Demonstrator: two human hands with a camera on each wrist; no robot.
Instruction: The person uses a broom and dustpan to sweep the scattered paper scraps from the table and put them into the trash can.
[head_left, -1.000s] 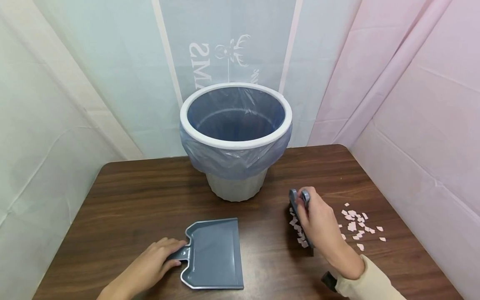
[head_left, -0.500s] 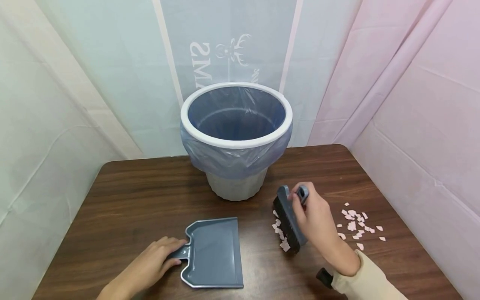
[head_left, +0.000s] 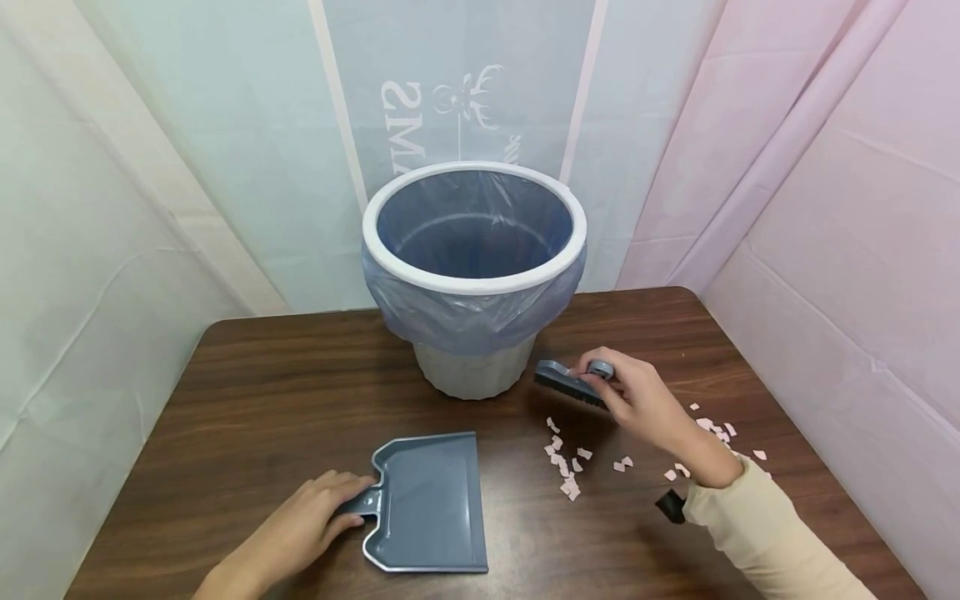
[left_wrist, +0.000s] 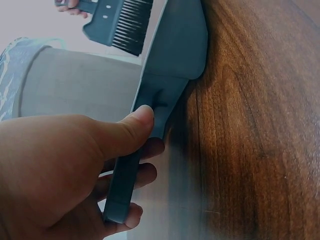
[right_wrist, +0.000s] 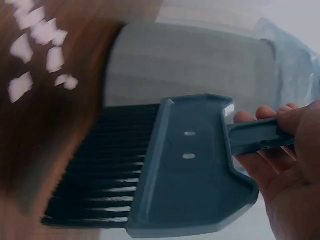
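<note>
My left hand grips the short handle of a grey-blue dustpan, which lies on the table with its straight lip facing right. The left wrist view shows the thumb on top of that handle and fingers curled beneath. To the right, my right hand holds a small hand brush by its handle. Its dark bristles are raised off the table. A line of torn white paper scraps lies between dustpan and brush. More scraps lie farther right, partly hidden by the right forearm.
A white-rimmed bin lined with a bluish plastic bag stands at the back middle of the wooden table. The brush is close to its right side. Pale sheets hang around the table's back and sides.
The right hand has swept some scraps leftward with the brush, then lifted it up and away from them. A few scraps trail behind. The left hand and dustpan have stayed put.
</note>
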